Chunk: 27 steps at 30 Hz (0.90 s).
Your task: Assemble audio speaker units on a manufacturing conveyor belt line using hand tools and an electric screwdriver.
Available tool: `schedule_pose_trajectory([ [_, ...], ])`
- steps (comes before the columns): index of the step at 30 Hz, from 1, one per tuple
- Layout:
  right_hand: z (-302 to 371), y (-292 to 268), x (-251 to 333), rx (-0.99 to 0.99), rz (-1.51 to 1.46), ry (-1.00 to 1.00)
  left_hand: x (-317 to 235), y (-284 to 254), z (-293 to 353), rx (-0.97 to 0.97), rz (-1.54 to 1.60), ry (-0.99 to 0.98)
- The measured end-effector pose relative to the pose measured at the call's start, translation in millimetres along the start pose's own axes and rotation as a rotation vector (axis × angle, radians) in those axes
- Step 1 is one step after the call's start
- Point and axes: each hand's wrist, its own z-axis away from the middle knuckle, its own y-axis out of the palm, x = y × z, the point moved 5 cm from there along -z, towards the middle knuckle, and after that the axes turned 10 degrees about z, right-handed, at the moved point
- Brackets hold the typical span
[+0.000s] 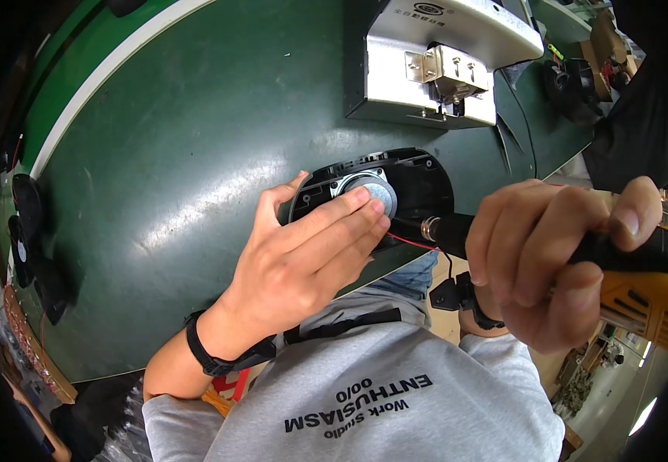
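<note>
On the bench, near its close edge, lies a black plastic speaker housing (429, 185), its inside facing up. A round silver-backed speaker driver (381, 194) sits inside it. My left hand (303, 266) lays its fingers together on the driver, with its thumb at the housing's left edge, holding the speaker steady. An electric screwdriver (451, 232), black with a yellow rear part, is gripped in my right hand (542, 258). Its front end points left into the housing, beside my left fingertips; the bit's tip is hard to make out. A thin red wire (411, 242) runs out of the housing.
A white metal screw-feeding machine (396, 100) stands beyond the housing. Tweezers (506, 142) and a dark cable (527, 115) lie to its right. More black speaker parts (33, 246) sit at the bench's left end. A pale strip (80, 100) borders the green bench top (195, 138).
</note>
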Motion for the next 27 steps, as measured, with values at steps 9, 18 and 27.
schedule_pose_trajectory([
  [9, 12.5, -5.2, 2.3, 0.004, 0.022, -0.002, 1.7, 2.4, 1.1, 0.004, -0.006, 0.015],
  [18, -0.5, 6.3, -15.5, 0.01, 0.031, 0.011, 1.7, 2.6, -1.1, 0.012, -0.005, 0.003],
  [27, -25.4, 7.0, -18.7, 0.126, -0.008, 0.129, 8.5, -4.4, -5.2, -0.003, -0.038, 0.067],
])
